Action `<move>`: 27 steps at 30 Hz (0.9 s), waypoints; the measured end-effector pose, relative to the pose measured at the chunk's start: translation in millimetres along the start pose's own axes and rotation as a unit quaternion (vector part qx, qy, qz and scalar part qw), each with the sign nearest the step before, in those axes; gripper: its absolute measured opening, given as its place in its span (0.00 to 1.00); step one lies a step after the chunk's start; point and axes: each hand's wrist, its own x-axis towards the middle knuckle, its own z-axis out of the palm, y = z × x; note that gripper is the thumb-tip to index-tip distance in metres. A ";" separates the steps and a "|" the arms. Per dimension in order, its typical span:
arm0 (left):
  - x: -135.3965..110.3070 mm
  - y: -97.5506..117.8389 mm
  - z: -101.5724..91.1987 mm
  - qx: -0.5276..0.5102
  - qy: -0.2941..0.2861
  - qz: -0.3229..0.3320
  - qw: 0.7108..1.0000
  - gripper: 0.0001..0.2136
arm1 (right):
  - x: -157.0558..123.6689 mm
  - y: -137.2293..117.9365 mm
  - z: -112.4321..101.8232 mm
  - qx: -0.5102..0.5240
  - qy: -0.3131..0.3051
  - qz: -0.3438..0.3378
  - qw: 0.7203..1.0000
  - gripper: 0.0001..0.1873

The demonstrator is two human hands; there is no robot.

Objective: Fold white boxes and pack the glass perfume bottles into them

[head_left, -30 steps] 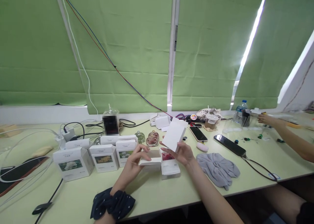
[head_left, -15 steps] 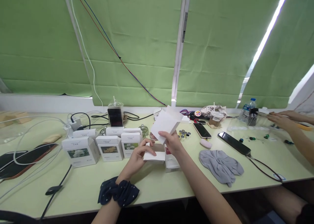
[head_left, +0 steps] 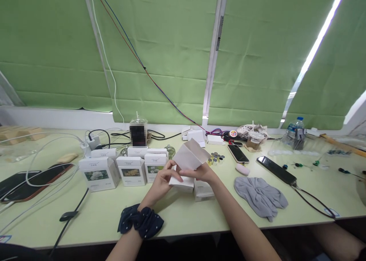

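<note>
My right hand (head_left: pixel 201 173) grips a white cardboard sleeve (head_left: pixel 191 156), tilted and open at its near end, just above a small white inner box (head_left: pixel 181 182). My left hand (head_left: pixel 162 181) pinches the left side of that inner box, which rests on the table. A navy dotted scrunchie (head_left: pixel 140 221) is round my left wrist. Another white box (head_left: pixel 203 190) lies on the table just right of the hands. Three white boxes with flower pictures (head_left: pixel 130 171) stand in a row left of my hands.
A grey cloth (head_left: pixel 260 197) lies to the right, with a pink oval thing (head_left: pixel 242 169), two phones (head_left: pixel 238 153) and a cable beyond it. Cups, a water bottle (head_left: pixel 291 131) and cords line the window side. Tablets and white cables (head_left: pixel 25 177) lie far left.
My right hand lowered the white sleeve from a raised position to the inner box, turning its open end toward it. The view shifted left, and the other person's arm at right left the frame.
</note>
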 end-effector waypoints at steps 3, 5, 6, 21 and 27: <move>0.8 1.6 -0.6 0.005 0.001 -0.002 1.000 0.09 | 3.1 5.8 2.1 0.004 -0.014 -0.004 1.000 0.18; 1.6 3.7 -0.1 0.004 0.002 -0.005 1.000 0.09 | 6.1 9.6 5.3 -0.010 -0.011 -0.008 1.000 0.18; 2.0 5.0 0.4 0.003 0.002 -0.005 1.000 0.10 | 7.3 10.8 6.7 -0.015 -0.017 -0.010 1.000 0.18; 1.0 2.9 1.1 -0.014 0.031 0.012 0.999 0.10 | -1.1 -5.2 -19.9 -0.088 -0.094 -0.029 0.991 0.20; -1.2 2.1 1.8 -0.038 0.058 0.019 0.997 0.10 | -1.0 -1.2 -20.6 -0.117 -0.081 -0.030 0.989 0.25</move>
